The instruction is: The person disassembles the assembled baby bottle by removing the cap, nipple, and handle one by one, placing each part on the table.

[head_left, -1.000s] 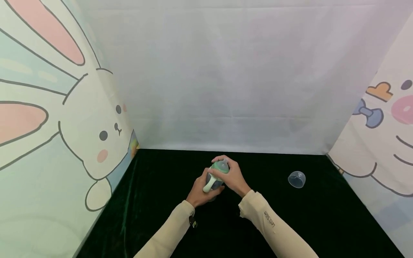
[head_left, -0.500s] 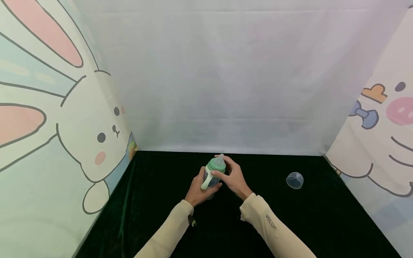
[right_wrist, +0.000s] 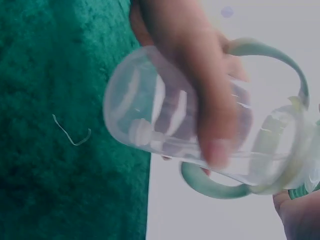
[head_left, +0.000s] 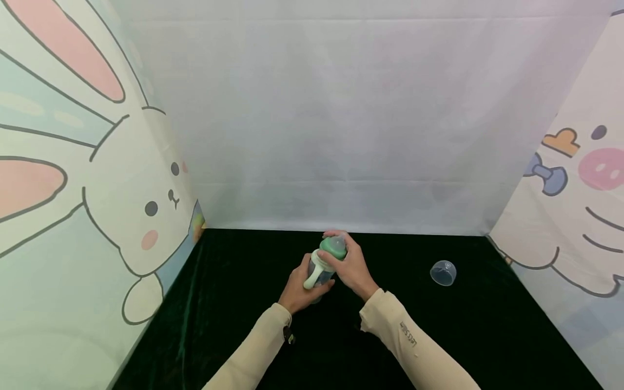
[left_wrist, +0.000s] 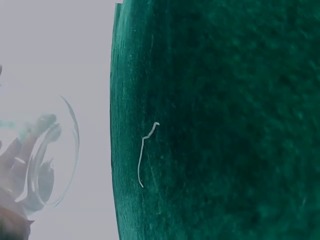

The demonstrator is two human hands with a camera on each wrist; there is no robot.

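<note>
A clear, two-handled plastic baby bottle (head_left: 319, 266) tilts below the head view's centre, the left hand (head_left: 299, 292) curled round its body, the right hand (head_left: 352, 266) gripping its mint-green collar (head_left: 332, 248); lower right, a clear dome-shaped cap (head_left: 443, 273) rests on the dark-green velvety worktop (head_left: 487, 325).

The left arm (head_left: 251, 349) and right arm (head_left: 414, 341) reach forward, angling inward. The left hand (head_left: 298, 288) grips with curled fingers; just beyond it, the right hand (head_left: 352, 268) grips too, thumb (head_left: 331, 261) on the near side.

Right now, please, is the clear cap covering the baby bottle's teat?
No, the clear cap sits on the green velvet cloth, apart from the baby bottle.
</note>
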